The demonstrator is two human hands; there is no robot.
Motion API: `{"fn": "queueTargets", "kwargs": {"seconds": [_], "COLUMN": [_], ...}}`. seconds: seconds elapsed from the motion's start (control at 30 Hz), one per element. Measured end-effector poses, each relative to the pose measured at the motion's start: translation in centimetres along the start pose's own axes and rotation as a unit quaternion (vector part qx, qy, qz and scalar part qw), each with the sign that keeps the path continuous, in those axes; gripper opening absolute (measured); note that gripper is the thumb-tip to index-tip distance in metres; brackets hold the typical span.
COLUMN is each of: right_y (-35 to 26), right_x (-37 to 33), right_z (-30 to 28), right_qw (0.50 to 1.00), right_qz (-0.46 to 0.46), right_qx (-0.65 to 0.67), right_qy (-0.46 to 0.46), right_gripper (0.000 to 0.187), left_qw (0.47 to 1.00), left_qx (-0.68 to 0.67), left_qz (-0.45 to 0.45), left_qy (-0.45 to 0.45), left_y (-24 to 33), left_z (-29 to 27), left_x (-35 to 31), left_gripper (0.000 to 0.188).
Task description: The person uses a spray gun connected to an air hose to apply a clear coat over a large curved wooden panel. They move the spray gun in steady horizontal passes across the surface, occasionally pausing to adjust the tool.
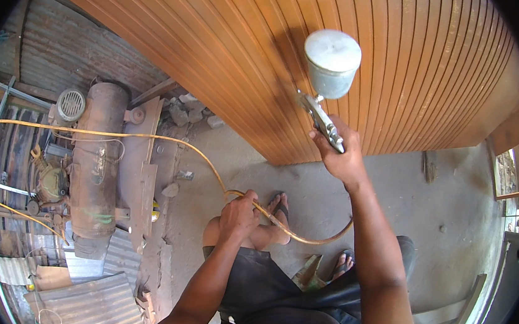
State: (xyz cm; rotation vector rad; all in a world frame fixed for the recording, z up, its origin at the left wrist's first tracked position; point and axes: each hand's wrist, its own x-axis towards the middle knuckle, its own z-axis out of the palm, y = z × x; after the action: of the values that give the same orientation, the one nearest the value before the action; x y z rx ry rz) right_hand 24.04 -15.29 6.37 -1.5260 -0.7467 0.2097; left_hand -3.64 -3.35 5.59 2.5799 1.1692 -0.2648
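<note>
My right hand (pixel 342 154) is closed round the handle of a metal spray gun (pixel 320 119), which carries a round, pale grey paint cup (pixel 332 66) on top. The gun's nozzle end points toward a large orange-brown slatted wood panel (pixel 232 53), close to its surface. My left hand (pixel 240 215) grips a yellowish air hose (pixel 290 232) in front of my lap. From there the hose loops to the right and up behind my right forearm; its joint with the gun is hidden.
On the left stands a rusty air compressor tank (pixel 98 165) with a motor (pixel 53 181) beside it. Corrugated metal sheets (pixel 86 308) lie at the lower left. Broken stones (pixel 180 114) sit by the panel's lower edge. The hose also stretches leftward across the compressor. A wooden frame (pixel 457 318) leans at the right.
</note>
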Motion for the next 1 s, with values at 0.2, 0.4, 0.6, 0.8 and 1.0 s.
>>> {"fn": "queueTargets", "kwargs": {"seconds": [0.2,0.4,0.6,0.8,1.0], "right_y": [3.8,6.5,8.5,6.2,2.3], "right_x": [-5.2,-10.4,-12.5,-13.9,-14.6], "right_z": [-1.7,-3.6,-9.0,-14.5,-16.4], "right_qw": [0.990,0.935,0.922,0.943,0.940], "right_qz": [0.126,0.350,0.383,0.297,0.263], "right_qx": [-0.051,-0.043,-0.005,0.078,0.084], "right_qy": [-0.048,-0.041,0.058,0.129,0.199], "right_gripper": [0.023,0.041,0.035,0.021,0.018], "left_qw": [1.000,0.998,0.993,0.991,0.978], "left_qx": [-0.002,0.041,0.035,0.025,0.003], "left_qz": [0.017,0.041,0.077,0.056,0.111], "left_qy": [-0.019,-0.014,0.088,0.115,0.175], "left_y": [0.6,1.1,0.5,1.2,1.2], "left_z": [-0.2,-0.3,1.0,-1.2,-1.7], "left_x": [-0.2,-0.3,-1.3,-3.2,-5.1], "left_gripper": [0.029,0.032,0.034,0.037,0.035]}}
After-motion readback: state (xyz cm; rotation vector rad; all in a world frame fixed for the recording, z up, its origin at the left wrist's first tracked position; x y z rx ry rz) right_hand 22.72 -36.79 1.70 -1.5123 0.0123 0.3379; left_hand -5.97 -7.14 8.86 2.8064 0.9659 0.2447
